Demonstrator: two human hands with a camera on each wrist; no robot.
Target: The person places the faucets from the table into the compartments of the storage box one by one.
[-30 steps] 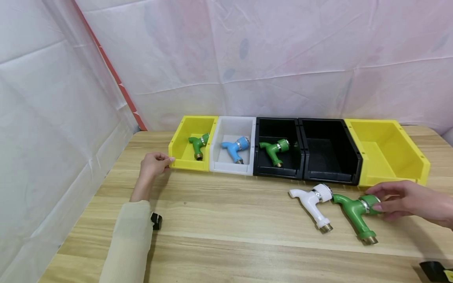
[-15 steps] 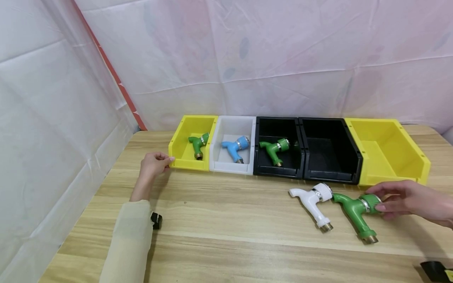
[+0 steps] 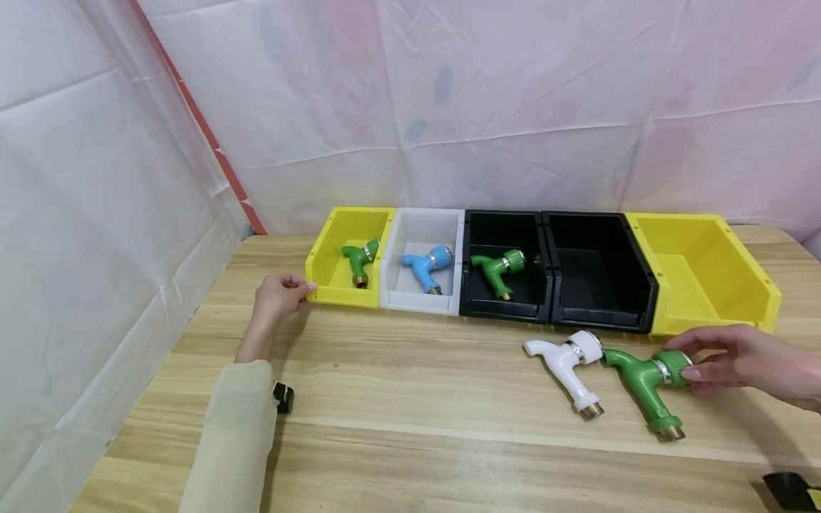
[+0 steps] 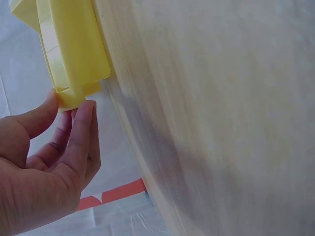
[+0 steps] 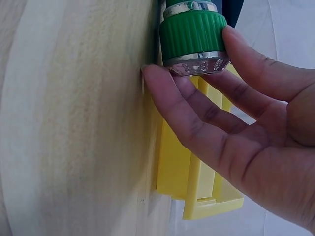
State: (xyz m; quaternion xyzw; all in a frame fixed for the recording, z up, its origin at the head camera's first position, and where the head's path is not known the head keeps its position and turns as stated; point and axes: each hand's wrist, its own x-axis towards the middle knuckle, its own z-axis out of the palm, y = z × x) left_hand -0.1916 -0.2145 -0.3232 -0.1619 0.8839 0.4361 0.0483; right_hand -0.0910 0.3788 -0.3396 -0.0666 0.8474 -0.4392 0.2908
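Creased, pinkish-white cloth (image 3: 513, 85) hangs behind a smooth, pale wood-grain tabletop (image 3: 410, 434). Curled round the ribbed knob of a glossy green branching faucet with a brass-coloured end (image 3: 643, 387), the right hand (image 3: 753, 362) grips it on the wood, before a yellow open-fronted plastic bin (image 3: 683, 281). Its curved spout lies close beside a glossy white faucet (image 3: 563, 369). Across the row, the left hand (image 3: 277, 298) pinches the front corner of another yellow plastic bin (image 3: 346, 296).
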